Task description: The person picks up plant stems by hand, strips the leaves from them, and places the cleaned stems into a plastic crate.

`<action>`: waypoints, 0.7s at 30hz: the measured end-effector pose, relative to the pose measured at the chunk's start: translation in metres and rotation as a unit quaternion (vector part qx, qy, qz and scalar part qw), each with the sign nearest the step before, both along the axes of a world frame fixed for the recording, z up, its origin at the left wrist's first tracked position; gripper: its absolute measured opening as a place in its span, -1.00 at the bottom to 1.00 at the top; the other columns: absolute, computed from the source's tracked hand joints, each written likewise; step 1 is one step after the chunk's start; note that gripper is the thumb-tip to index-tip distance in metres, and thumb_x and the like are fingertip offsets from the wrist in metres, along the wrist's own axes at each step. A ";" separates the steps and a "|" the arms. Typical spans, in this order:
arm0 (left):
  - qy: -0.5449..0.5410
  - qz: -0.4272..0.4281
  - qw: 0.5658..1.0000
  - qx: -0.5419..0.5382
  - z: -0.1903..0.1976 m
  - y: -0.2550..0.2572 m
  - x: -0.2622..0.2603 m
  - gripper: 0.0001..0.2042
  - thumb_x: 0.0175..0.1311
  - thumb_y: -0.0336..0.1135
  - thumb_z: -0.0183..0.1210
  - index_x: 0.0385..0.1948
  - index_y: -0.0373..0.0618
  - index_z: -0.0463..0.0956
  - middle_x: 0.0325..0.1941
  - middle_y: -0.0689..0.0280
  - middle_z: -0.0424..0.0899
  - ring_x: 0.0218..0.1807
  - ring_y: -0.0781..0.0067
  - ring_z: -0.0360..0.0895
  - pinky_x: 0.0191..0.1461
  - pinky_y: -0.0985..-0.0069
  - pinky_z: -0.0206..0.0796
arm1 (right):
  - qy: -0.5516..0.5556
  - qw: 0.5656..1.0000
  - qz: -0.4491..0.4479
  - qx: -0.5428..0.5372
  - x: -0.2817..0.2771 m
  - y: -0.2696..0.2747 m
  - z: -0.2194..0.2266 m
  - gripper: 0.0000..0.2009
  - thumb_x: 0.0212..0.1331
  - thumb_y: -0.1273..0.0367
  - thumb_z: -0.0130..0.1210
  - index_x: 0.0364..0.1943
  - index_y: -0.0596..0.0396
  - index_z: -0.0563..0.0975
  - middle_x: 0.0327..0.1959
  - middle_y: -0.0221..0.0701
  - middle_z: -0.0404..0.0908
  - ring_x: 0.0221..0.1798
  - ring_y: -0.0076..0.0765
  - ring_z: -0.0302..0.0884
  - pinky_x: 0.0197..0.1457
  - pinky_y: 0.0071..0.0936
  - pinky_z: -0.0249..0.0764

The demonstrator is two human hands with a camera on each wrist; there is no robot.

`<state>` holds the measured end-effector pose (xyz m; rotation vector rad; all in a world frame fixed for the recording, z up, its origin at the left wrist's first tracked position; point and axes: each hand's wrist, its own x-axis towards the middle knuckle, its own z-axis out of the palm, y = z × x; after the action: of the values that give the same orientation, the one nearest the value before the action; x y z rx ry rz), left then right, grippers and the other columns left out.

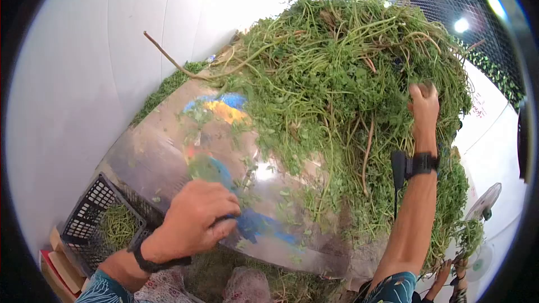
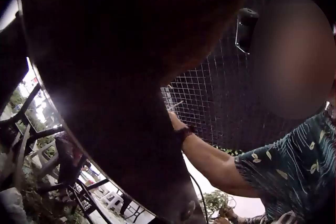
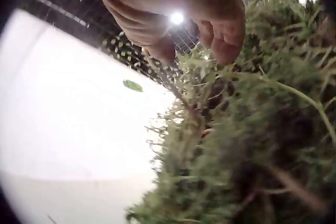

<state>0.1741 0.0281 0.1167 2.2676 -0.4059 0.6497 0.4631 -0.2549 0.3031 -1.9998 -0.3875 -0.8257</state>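
A large heap of leafy green stems [image 1: 348, 73] covers the far and right side of the table. My right hand [image 1: 425, 101] reaches to the heap's right part. Thumb and fingers stand apart over the stems in the right wrist view, with a brown stem [image 3: 181, 95] running close by the thumb. My left hand [image 1: 202, 216] is over the near left part of the metal table [image 1: 163, 160], its fingers loosely curled. Blue shows between thumb and fingers, in line with a blue patch [image 1: 258, 227] on the table. The left wrist view shows mostly the table's dark underside.
A black plastic crate [image 1: 84, 213] with thin green stems [image 1: 119, 225] inside stands at the near left. A long bare stem [image 1: 174, 62] sticks out leftward from the heap. Another person's hands [image 1: 449, 272] hold greens at the lower right. White walls [image 1: 84, 78] flank the table.
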 end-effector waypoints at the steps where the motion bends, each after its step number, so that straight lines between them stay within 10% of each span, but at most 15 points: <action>1: 0.003 -0.004 1.000 -0.009 -0.001 0.001 -0.001 -0.84 -0.17 -0.41 0.20 -0.46 -0.08 0.51 -0.34 0.35 0.58 -0.18 0.27 0.49 -0.10 0.34 0.26 | 0.009 0.999 0.028 0.041 0.006 0.018 0.010 -0.33 0.03 0.20 0.13 0.19 0.27 0.18 0.15 -0.20 0.32 0.04 -0.20 0.36 -0.14 -0.32 0.38; 8: 0.012 -0.024 0.999 -0.029 0.000 0.007 0.000 -0.81 -0.17 -0.39 0.21 -0.43 -0.08 0.50 -0.34 0.36 0.57 -0.19 0.32 0.49 -0.09 0.38 0.23 | 0.080 0.973 0.130 0.172 0.045 0.087 0.060 -0.42 0.16 0.13 0.04 0.17 0.18 0.21 0.15 -0.20 0.28 0.25 -0.28 0.12 -0.10 -0.39 0.47; 15: 0.010 -0.014 1.000 -0.015 -0.003 0.005 -0.004 -0.81 -0.18 -0.41 0.23 -0.44 -0.08 0.50 -0.33 0.35 0.57 -0.18 0.32 0.50 -0.06 0.35 0.24 | 0.040 0.968 0.197 0.152 0.020 0.090 0.024 -0.66 0.23 0.08 -0.13 -0.36 0.10 0.41 -0.39 -0.38 0.44 -0.31 -0.52 0.41 -0.31 -0.50 0.47; 21: -0.021 -0.005 1.000 -0.019 -0.006 0.001 -0.005 -0.87 -0.08 -0.36 0.18 -0.45 -0.07 0.48 -0.39 0.32 0.54 -0.22 0.27 0.46 -0.08 0.38 0.21 | 0.017 0.958 0.188 0.217 -0.038 0.058 0.007 -0.64 0.27 0.04 -0.21 -0.52 -0.02 0.26 -0.66 -0.53 0.27 -0.65 -0.63 0.20 -0.70 -0.66 -0.02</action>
<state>0.1689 0.0294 0.1103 2.2173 -0.4218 0.6952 0.4254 -0.1969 0.3096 -1.4701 -0.4999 -0.5740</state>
